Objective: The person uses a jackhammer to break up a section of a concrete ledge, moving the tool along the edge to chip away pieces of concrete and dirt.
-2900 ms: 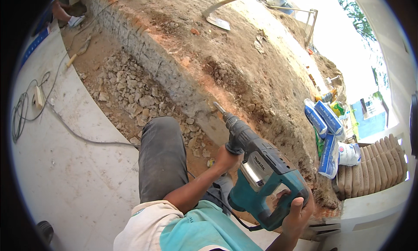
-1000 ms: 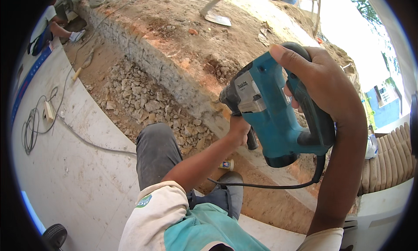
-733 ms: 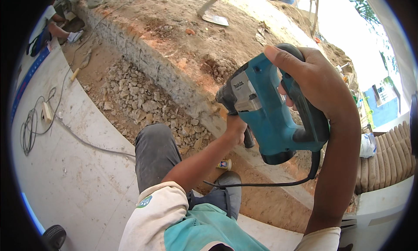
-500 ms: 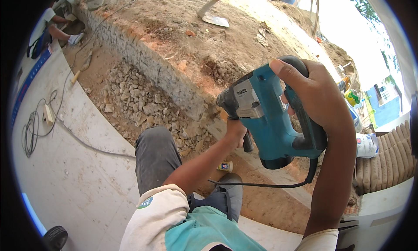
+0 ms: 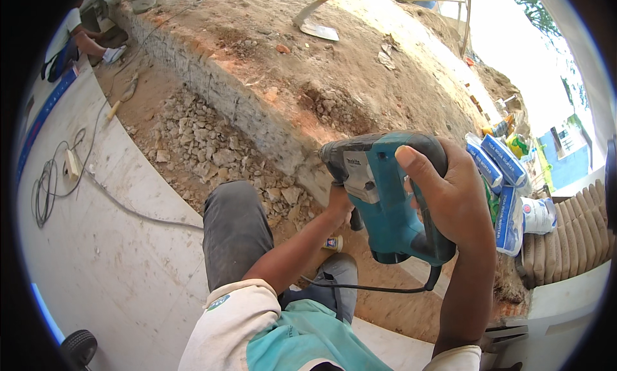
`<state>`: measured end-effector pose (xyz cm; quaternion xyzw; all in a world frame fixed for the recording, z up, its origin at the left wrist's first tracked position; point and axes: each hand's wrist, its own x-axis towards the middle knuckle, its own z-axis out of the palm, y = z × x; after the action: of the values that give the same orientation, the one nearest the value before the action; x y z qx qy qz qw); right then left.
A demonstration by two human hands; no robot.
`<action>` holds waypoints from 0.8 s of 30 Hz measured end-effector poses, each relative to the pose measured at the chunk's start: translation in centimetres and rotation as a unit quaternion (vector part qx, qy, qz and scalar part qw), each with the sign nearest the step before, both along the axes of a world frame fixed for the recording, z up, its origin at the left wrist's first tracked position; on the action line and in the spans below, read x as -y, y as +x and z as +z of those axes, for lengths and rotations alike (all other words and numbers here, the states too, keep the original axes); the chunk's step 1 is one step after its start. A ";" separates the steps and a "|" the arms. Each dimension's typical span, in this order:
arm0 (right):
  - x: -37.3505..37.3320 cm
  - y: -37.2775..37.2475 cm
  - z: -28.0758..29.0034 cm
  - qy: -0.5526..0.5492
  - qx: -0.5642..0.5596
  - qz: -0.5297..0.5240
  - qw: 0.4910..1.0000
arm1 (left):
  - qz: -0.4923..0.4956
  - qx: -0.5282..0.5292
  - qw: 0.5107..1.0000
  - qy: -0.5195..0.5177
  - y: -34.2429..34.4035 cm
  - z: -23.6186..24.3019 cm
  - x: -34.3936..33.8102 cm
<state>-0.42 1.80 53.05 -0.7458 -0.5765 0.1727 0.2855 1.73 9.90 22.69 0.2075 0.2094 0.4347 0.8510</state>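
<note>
A teal and black rotary hammer [image 5: 389,207] is held in front of me, its nose pointing left at the rough concrete edge [image 5: 257,136] of the raised earth. My right hand [image 5: 453,194] wraps round its rear handle, with the thumb lying along the top. Under the front of the tool, my left hand [image 5: 339,207] is closed on the black side handle; the tool body partly hides its fingers. Whether the bit touches the concrete I cannot tell. A power cord [image 5: 366,285] runs from the bottom of the handle across to my lap.
Broken stones [image 5: 205,139] lie in the trench beside my knee. A small yellow-labelled cup [image 5: 333,244] stands near it. At left are a coiled cable [image 5: 44,194], a wooden-handled tool [image 5: 114,109] and a crouching person [image 5: 71,46]. A hoe [image 5: 319,31] and mortar bags [image 5: 509,220] lie beyond.
The rotary hammer has shifted left and swung a little toward level, with both hands still on it. The mortar bags at right, hidden before by my right arm, now show.
</note>
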 end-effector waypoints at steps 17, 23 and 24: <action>2.7 -5.8 -0.5 -0.017 0.027 -0.067 0.997 | 0.045 -0.031 0.998 0.045 -3.3 -0.6 0.9; 0.2 -5.9 -2.1 -0.004 0.031 -0.052 0.998 | 0.025 -0.008 0.999 0.023 -3.9 -1.4 -0.2; -0.1 -6.1 -1.9 -0.016 0.032 -0.050 0.998 | 0.012 -0.013 1.000 0.005 -4.0 -1.2 -0.4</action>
<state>-6.47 1.90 51.19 -0.7833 -0.5448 0.1437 0.2627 -2.28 10.32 21.54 0.2150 0.2206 0.4429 0.8420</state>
